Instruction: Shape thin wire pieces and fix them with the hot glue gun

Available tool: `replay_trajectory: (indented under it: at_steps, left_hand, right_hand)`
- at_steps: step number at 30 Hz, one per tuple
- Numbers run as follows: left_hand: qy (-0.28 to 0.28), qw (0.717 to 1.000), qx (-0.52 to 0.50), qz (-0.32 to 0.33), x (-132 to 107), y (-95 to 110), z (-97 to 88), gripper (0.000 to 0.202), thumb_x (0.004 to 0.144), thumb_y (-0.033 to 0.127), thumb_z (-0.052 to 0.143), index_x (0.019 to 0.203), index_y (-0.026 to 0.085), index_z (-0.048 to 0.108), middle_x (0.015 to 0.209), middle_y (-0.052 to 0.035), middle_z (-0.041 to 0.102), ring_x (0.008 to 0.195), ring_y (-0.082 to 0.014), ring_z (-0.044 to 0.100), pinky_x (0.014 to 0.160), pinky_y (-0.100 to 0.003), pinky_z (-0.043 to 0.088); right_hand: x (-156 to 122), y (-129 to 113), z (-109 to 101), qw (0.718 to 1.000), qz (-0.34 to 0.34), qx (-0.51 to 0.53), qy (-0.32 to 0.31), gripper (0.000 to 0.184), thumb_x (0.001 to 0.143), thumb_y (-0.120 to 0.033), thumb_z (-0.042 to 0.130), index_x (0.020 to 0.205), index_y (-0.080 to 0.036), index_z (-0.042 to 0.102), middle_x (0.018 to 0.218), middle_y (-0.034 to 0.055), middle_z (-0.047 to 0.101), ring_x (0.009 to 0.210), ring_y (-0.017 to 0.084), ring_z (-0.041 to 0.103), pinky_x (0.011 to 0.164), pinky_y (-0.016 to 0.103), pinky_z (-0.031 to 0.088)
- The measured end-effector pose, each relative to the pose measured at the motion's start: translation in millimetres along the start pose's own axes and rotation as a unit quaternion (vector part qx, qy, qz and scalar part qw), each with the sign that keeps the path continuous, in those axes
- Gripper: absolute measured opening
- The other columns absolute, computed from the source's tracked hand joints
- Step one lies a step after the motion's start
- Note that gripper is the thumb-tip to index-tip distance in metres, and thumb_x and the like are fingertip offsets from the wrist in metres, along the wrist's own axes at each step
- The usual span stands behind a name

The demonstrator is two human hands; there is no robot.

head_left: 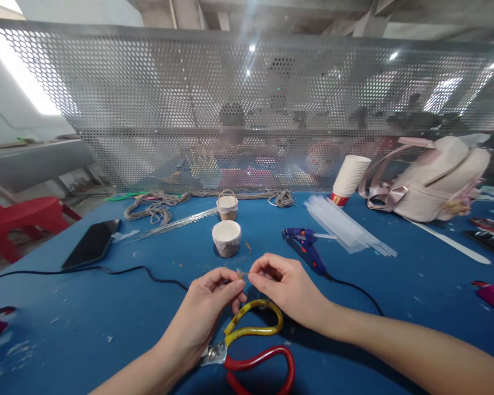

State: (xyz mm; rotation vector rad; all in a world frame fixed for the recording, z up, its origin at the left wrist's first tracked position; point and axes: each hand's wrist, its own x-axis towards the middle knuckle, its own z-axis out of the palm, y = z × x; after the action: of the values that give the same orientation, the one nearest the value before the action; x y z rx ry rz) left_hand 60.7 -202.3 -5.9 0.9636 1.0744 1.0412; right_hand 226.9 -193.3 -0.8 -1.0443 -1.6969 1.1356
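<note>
Over a blue table (107, 329), the left hand (206, 307) and right hand (284, 285) pinch a tiny scrap of twine (242, 274) between fingertips, above yellow-and-red scissors (255, 351); a small wrapped cup (226, 237) and glue gun (307, 247) lie beyond

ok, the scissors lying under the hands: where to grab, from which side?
Probably by the red handle loop, coming from the near right. The scissors lie flat with both loops open toward the right; the yellow loop sits partly under the right hand, and the pivot is against the left hand.
</note>
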Motion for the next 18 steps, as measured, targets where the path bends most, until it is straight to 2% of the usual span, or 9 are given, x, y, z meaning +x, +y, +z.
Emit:
replay_trajectory:
  at_steps: [5, 11, 14, 18]
  left_hand:
    - [0.007, 1.0, 0.018, 0.011, 0, 1, 0.8, 0.02, 0.06, 0.03, 0.077, 0.065, 0.015, 0.064, 0.054, -0.0014, 0.064, 0.047, -0.0103, 0.051, 0.052, -0.022, 0.04]
    - [0.017, 0.996, 0.075, 0.045, 0, 4, 0.9, 0.018, 0.065, 0.031, 0.073, 0.064, 0.016, 0.064, 0.055, -0.0002, 0.061, 0.05, -0.0111, 0.05, 0.053, -0.022, 0.04]
    - [0.037, 0.989, 0.123, 0.075, 0, 8, -0.4, 0.018, 0.061, 0.032, 0.075, 0.061, 0.017, 0.066, 0.056, 0.0011, 0.059, 0.05, -0.0117, 0.048, 0.051, -0.022, 0.039]
    - [0.071, 0.975, 0.167, 0.132, -3, 15, -0.2, 0.013, 0.062, 0.03, 0.074, 0.059, 0.019, 0.067, 0.062, 0.0005, 0.061, 0.059, -0.014, 0.051, 0.056, -0.021, 0.04]
  right_hand:
    - [0, -1, 0, 1.0, 0.005, 0.003, 0.002, 0.013, 0.082, -0.027, 0.056, 0.075, -0.016, 0.057, 0.064, -0.0028, 0.051, 0.059, 0.009, 0.045, 0.054, 0.021, 0.04]
    - [1, -2, 0, 1.0, 0.01, -0.001, 0.001, 0.013, 0.082, -0.027, 0.055, 0.075, -0.016, 0.058, 0.066, -0.0024, 0.052, 0.061, 0.01, 0.046, 0.057, 0.021, 0.04]
    - [3, -8, -3, 1.0, 0.012, -0.017, 0.002, 0.012, 0.081, -0.025, 0.055, 0.075, -0.016, 0.058, 0.066, -0.0021, 0.054, 0.062, 0.01, 0.047, 0.058, 0.022, 0.04]
    - [8, -21, -8, 0.999, 0.025, -0.042, -0.003, 0.008, 0.077, -0.02, 0.057, 0.071, -0.015, 0.059, 0.065, -0.0026, 0.056, 0.06, 0.01, 0.046, 0.057, 0.022, 0.038]
